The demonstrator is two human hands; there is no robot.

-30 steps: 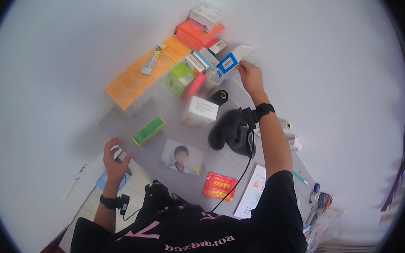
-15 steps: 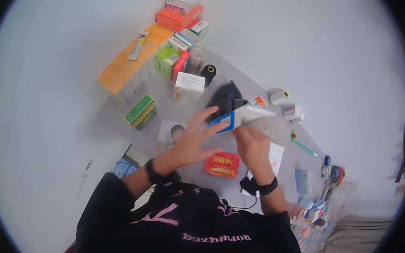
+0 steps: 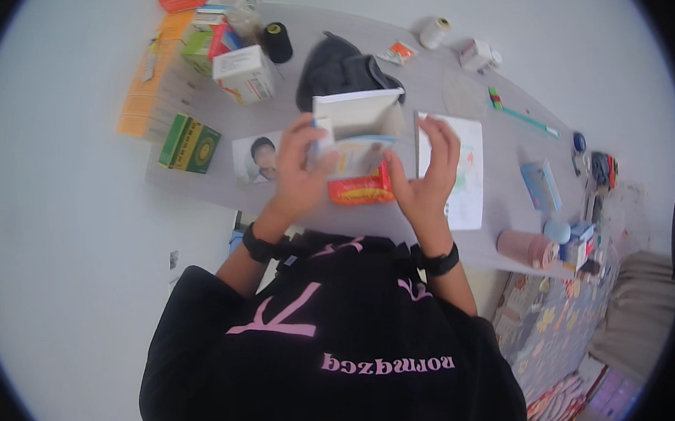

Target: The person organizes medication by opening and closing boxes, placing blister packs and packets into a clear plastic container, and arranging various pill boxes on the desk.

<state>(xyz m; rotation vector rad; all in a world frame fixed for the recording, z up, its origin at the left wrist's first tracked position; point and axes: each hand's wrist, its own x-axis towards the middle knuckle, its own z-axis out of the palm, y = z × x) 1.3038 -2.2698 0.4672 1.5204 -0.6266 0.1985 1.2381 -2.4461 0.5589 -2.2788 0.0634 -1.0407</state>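
A white and light-blue cardboard box (image 3: 357,154) is in front of me, its open top showing a pale inside. At its left side, my left hand (image 3: 303,169) grips the box between thumb and fingers, slightly blurred. My right hand (image 3: 427,178) is open beside the box's right side, fingers raised and thumb spread near the lower corner. Whether that thumb touches the box I cannot tell. Partly hidden below the box lies a red packet (image 3: 361,190) with yellow print.
Behind the box sits a dark grey cap-like cloth item (image 3: 336,66). White papers (image 3: 465,172) lie to the right, a photo (image 3: 257,158) and a green-yellow box (image 3: 190,144) to the left. Stacked boxes (image 3: 196,48) fill the far left. A pink cup (image 3: 526,249) stands near the right edge.
The view has shifted. The box has turned so its open top shows, and my left hand has closed on its side. My right hand has come off the box and spread its fingers.
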